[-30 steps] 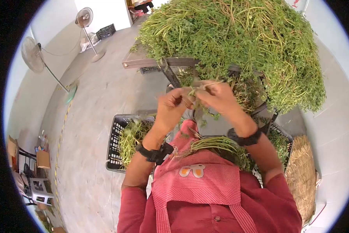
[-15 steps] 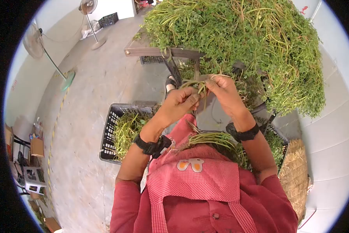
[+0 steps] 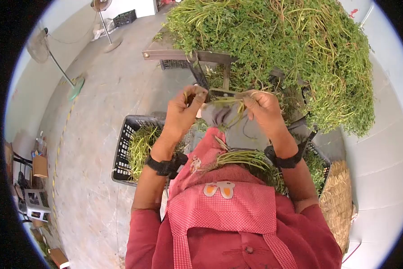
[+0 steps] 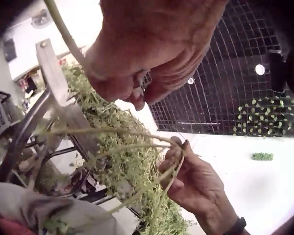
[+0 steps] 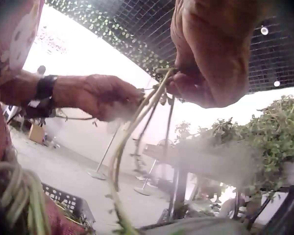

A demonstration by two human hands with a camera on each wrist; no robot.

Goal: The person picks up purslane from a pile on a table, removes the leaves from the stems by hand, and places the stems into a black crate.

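My left hand [image 3: 183, 110] is raised above the lap, its thumb and curled fingers pinching a thin stem [image 4: 63, 32] that sticks out past the hand in the left wrist view. Opposite it, my right hand [image 3: 265, 108] pinches several long green stems [image 5: 116, 161] at one end; they hang and fan out, with small leaves low down. A gap separates the two hands. Across the apron [image 3: 224, 210] on the lap lies a bundle of trimmed-looking stems [image 3: 246, 158], leaves toward the right arm.
A big heap of leafy greens [image 3: 273, 45] covers the table [image 3: 165, 54] ahead and spills over its right side. A black crate [image 3: 120, 150] with stems stands at left, another crate [image 3: 329, 169] at right beside a straw roll [image 3: 338, 193]. A fan [image 3: 62, 71] stands far left.
The hands were together over the stems; my left hand has drawn away to the left, while my right hand keeps hold of stems near the same place.
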